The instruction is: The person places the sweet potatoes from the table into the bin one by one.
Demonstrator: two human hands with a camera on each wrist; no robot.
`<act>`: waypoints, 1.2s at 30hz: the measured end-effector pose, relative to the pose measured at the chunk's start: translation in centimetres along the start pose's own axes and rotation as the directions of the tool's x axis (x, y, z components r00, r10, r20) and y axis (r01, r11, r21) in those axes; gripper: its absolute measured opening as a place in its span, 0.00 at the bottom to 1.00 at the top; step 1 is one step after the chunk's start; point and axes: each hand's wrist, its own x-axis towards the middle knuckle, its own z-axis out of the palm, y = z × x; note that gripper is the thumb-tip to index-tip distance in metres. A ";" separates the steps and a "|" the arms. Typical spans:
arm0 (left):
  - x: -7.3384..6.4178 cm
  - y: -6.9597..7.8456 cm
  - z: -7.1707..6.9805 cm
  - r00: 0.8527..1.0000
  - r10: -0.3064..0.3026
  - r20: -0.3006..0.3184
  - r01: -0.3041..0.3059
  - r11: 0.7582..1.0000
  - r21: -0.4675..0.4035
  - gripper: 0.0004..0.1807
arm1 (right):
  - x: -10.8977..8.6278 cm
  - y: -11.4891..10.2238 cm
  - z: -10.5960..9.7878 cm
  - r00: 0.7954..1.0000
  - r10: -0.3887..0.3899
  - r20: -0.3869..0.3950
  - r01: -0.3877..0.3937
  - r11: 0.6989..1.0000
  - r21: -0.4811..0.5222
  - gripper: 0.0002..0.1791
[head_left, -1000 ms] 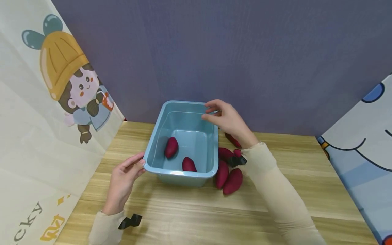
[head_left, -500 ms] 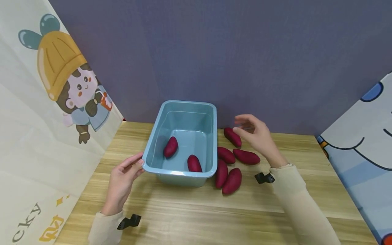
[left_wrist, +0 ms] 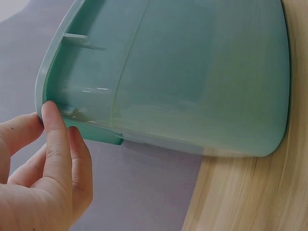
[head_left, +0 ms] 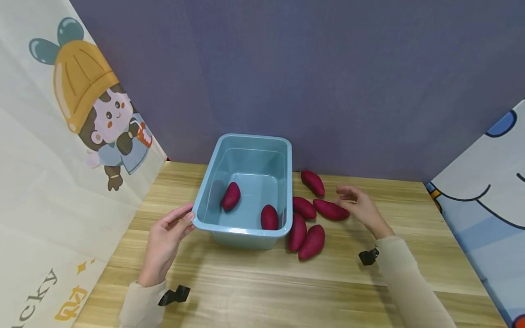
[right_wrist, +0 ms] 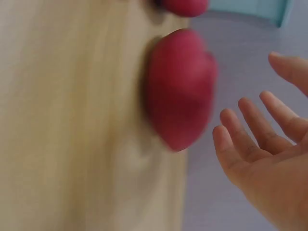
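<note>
My left hand [head_left: 166, 241] pinches the rim of a blue plastic bin [head_left: 246, 234] at its near left corner; in the left wrist view, thumb and finger [left_wrist: 57, 144] meet on that rim. Inside the bin lie two dark red sweet potatoes, one at the left [head_left: 231, 197] and one near the front right [head_left: 269, 217]. My right hand [head_left: 362, 209] is beside the right end of a sweet potato [head_left: 331, 210] on the table, its fingertips overlapping that end. The right wrist view shows its fingers spread and holding nothing, with the blurred sweet potato [right_wrist: 180, 91] in front of them.
Several more sweet potatoes lie right of the bin: one at the back [head_left: 313, 183], one against the bin [head_left: 304, 207], and two at the front [head_left: 311, 242]. The wooden table [head_left: 266, 291] meets a grey-blue backdrop [head_left: 348, 91] behind; printed cloths [head_left: 37, 150] hang at the sides.
My right hand has moved from over the bin's back right rim to the right and down towards the table. The front sweet potato in the bin has rolled right. The left hand stays put.
</note>
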 end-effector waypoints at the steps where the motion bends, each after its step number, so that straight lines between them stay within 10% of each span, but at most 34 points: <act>1: 0.0 0.0 0.0 1.000 -0.001 0.000 0.001 1.000 0.000 0.26 | -0.1 0.6 0.0 1.000 0.013 0.008 -0.013 1.000 -0.003 0.29; 8: 0.1 0.0 0.0 1.000 -0.004 0.003 0.004 1.000 0.001 0.26 | -0.5 2.9 -0.3 0.992 0.109 0.055 -0.109 0.994 -0.004 0.37; 36: 0.1 -0.1 -0.1 1.000 0.004 0.003 -0.004 1.000 0.006 0.26 | -0.7 5.6 -0.1 0.983 0.065 0.173 -0.077 0.995 0.060 0.35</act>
